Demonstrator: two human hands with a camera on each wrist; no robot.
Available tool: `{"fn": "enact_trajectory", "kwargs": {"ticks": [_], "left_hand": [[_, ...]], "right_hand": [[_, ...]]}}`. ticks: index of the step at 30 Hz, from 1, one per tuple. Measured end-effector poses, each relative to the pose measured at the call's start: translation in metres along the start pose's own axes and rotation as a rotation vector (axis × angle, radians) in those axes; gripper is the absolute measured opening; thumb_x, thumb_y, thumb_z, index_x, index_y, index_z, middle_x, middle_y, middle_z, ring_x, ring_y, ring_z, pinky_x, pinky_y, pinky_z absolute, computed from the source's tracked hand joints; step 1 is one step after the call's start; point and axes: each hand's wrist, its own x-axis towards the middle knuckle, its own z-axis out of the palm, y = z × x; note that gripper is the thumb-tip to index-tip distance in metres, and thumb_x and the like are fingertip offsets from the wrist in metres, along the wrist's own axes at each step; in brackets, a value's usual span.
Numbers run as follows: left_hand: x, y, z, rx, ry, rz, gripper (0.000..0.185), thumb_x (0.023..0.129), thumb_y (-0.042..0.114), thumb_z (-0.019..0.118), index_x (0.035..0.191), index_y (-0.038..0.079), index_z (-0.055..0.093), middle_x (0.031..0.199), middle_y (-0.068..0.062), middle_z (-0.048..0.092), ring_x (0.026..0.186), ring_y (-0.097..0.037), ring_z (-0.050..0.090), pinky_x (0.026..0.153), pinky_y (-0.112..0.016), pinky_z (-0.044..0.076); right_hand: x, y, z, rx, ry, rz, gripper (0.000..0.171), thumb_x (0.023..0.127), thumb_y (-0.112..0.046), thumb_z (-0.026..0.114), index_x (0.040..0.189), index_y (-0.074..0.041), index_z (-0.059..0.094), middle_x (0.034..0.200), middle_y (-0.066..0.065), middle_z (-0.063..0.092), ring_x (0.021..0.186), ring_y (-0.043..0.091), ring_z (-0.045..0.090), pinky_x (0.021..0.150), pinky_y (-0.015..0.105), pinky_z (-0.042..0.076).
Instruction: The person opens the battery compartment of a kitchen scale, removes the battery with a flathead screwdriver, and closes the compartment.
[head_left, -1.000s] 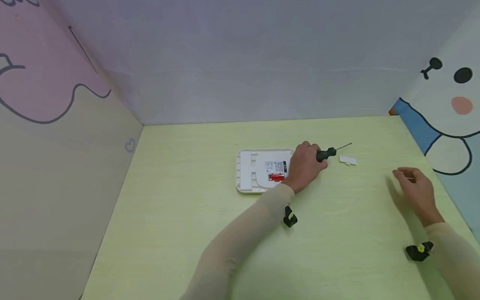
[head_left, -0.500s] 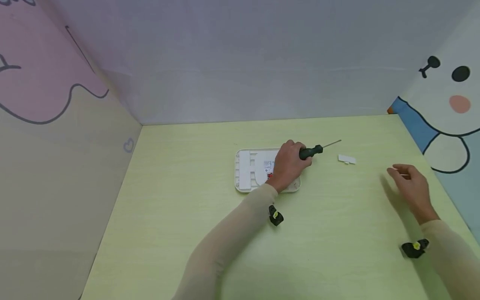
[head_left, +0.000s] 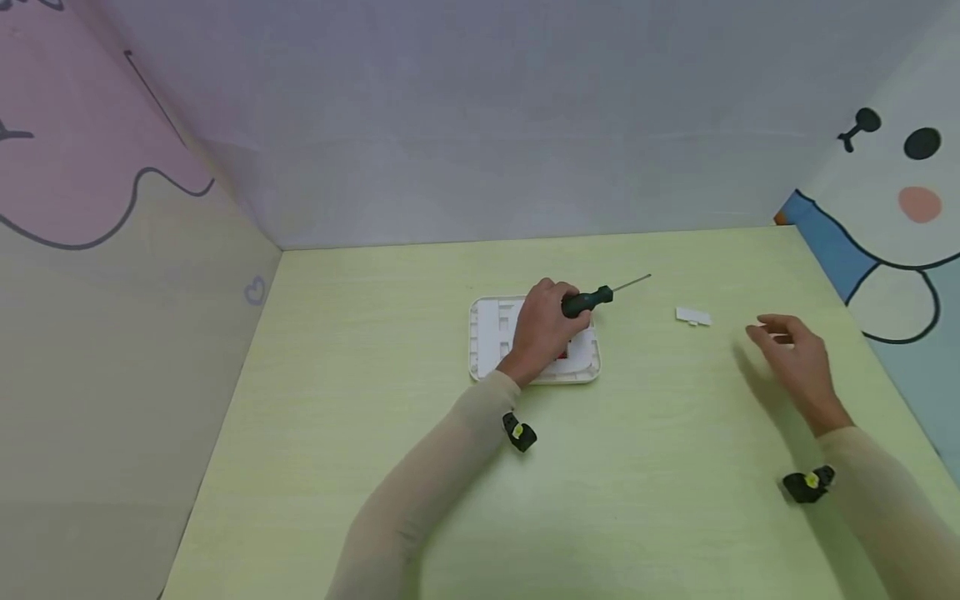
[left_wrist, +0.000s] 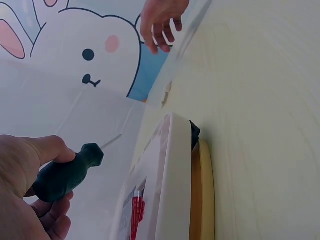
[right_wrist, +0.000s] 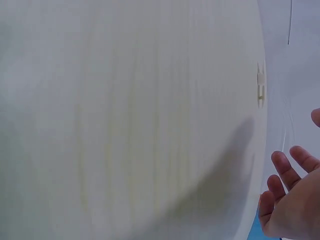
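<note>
My left hand (head_left: 538, 329) grips the dark green handle of a screwdriver (head_left: 587, 302), its thin shaft pointing right and away. The hand is over a white rectangular device (head_left: 480, 342) with rounded corners and covers part of it. In the left wrist view a red battery (left_wrist: 135, 215) shows in a slot of the device, and a yellow layer (left_wrist: 206, 195) lies beneath its white body. To the right, a small white plastic cover (head_left: 692, 317) with a tab lies on the table. Beyond it my right hand (head_left: 797, 362), fingers loosely bent, hovers over the table holding nothing.
The pale yellow-green table (head_left: 360, 333) meets a plain greyish wall (head_left: 480, 125) at the back. Side walls with cartoon drawings stand left and right. A black wrist camera (head_left: 519, 432) hangs below the left sleeve, another wrist camera (head_left: 808, 483) below the right.
My left hand has carried the screwdriver leftward, from the device's right edge to over its middle. My right hand has drifted left and slightly away. The cover and device stay put.
</note>
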Motion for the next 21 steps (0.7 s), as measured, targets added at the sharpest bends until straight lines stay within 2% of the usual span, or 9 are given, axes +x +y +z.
{"fn": "enact_trajectory", "kwargs": {"ticks": [4,10,16,21], "left_hand": [[-0.005,-0.006,-0.009,-0.023,0.002,-0.011,0.025,0.088,0.026,0.072,0.108,0.011,0.071,0.092,-0.001,0.059,0.084,-0.012,0.052,0.074,-0.024,0.046],[-0.012,-0.019,-0.026,-0.034,0.014,-0.048,0.029,0.088,0.027,0.072,0.111,0.01,0.07,0.097,-0.003,0.059,0.088,-0.014,0.053,0.079,-0.028,0.048],[-0.019,-0.035,-0.044,-0.037,0.052,-0.104,0.031,0.087,0.027,0.073,0.112,0.01,0.07,0.101,-0.005,0.06,0.094,-0.018,0.055,0.084,-0.034,0.051],[-0.027,-0.048,-0.062,-0.045,0.073,-0.117,0.032,0.086,0.026,0.073,0.112,0.009,0.069,0.101,-0.007,0.059,0.097,-0.023,0.057,0.087,-0.038,0.053]], "right_hand": [[-0.001,-0.009,0.005,0.01,-0.011,-0.047,0.061,0.098,-0.049,0.051,0.14,-0.004,0.048,0.116,0.0,0.052,0.102,0.013,0.043,0.075,0.026,0.033],[0.0,-0.025,0.014,0.024,-0.013,-0.119,0.057,0.098,-0.045,0.053,0.139,-0.005,0.05,0.108,-0.016,0.051,0.103,0.015,0.043,0.078,0.028,0.033],[0.004,-0.04,0.025,0.031,-0.021,-0.138,0.057,0.097,-0.046,0.053,0.137,-0.005,0.052,0.108,-0.011,0.054,0.11,0.027,0.042,0.082,0.035,0.032],[0.004,-0.051,0.033,0.027,-0.051,-0.164,0.057,0.097,-0.045,0.053,0.137,-0.004,0.052,0.115,0.005,0.058,0.11,0.028,0.042,0.081,0.034,0.033]]}}
